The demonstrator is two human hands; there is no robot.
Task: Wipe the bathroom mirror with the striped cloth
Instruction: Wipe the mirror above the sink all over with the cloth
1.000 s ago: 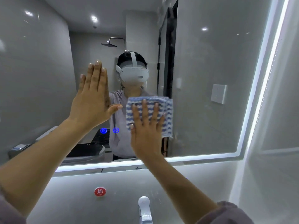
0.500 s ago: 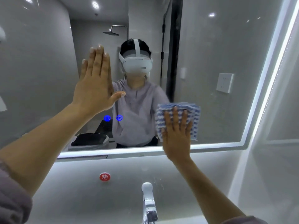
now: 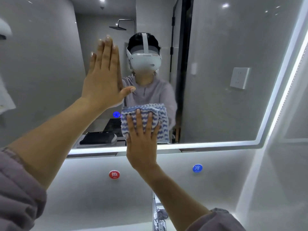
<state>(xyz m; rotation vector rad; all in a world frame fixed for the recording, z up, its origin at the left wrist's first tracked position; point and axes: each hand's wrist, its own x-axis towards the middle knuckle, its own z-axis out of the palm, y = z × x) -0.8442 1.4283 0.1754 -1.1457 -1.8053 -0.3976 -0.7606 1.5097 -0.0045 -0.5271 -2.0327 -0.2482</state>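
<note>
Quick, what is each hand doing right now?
Left hand: open, flat against the mirror, holding nothing.
Right hand: open, straight fingers pressing the striped cloth to the mirror.

Single head cam, wide-angle, faces fwd & slightly down, close to mirror (image 3: 216, 105). Glass fills upper 2/3 of frame, tap (image 3: 155, 207) at bottom centre. Headset (image 3: 145, 60) reflected upper centre, so view is near square-on.

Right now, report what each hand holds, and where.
Nothing is gripped. The right hand presses the striped cloth flat against the mirror, straight fingers across its middle; the left hand rests on bare glass.
</note>
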